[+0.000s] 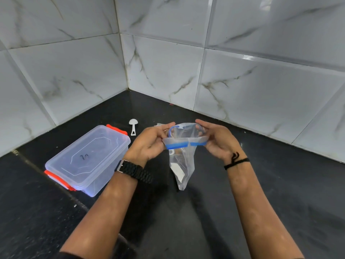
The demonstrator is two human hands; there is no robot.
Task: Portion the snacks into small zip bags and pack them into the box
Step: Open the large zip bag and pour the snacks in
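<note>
Bright, even overhead light. Glare streaks on glossy white marble-pattern wall tiles [252,58]; soft sheen and arm shadows on polished black stone desk [205,221]. Wide-angle bending at edges; slight softness throughout.

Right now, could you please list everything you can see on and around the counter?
zip bag: one, clear with blue seal, held open in the air between both hands
box: one, clear with orange latches, lid on, on the counter at left
scoop: one, white, on the counter behind the box
counter: one, black
tiled walls: two, white marbled, meeting in a corner
left hand: one, black watch, grips bag rim
right hand: one, black wristband, grips bag rim
</note>
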